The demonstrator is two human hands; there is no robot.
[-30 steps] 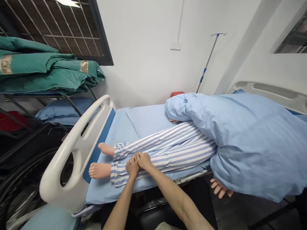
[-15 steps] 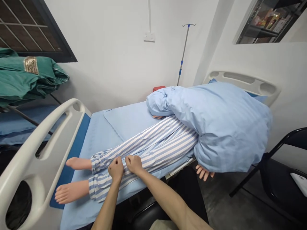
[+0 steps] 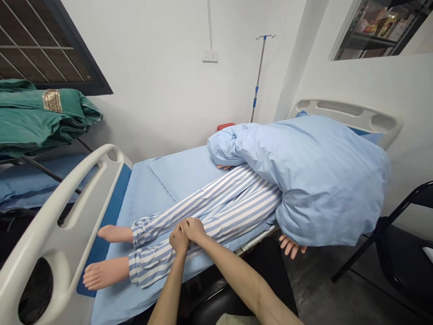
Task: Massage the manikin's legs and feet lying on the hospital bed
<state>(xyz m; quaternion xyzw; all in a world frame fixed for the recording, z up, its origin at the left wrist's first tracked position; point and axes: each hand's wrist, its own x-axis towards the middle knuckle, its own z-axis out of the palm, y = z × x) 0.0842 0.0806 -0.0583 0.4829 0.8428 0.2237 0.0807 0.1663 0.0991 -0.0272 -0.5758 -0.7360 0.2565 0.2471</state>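
So here's the setup: a person is sitting at the side of a hospital bed, and both bare hands are down on the near shin of a mannequin [image 3: 108,275] in blue-and-white striped pajama trousers [image 3: 230,203]. From the head cam, the hands are just below centre, around 6 o'clock. The left hand [image 3: 178,240] and right hand [image 3: 193,229] touch each other, with the right sitting slightly higher up the leg. The fingers look curled and closed, but honestly I can't tell if they're actually gripping the cloth or just pressing on it. The mannequin lies with its bare feet toward 8 o'clock, close to the white footboard [image 3: 50,239], on a light blue sheet [image 3: 142,203]. A puffy blue duvet [image 3: 324,180] covers everything above the thighs at about 3 o'clock, and one mannequin hand [image 3: 290,246] pokes out below it. Up at 12 o'clock there's an IV pole [image 3: 259,76] by the wall, and folded green drapes [image 3: 37,117] sit on a rack around 10 o'clock.
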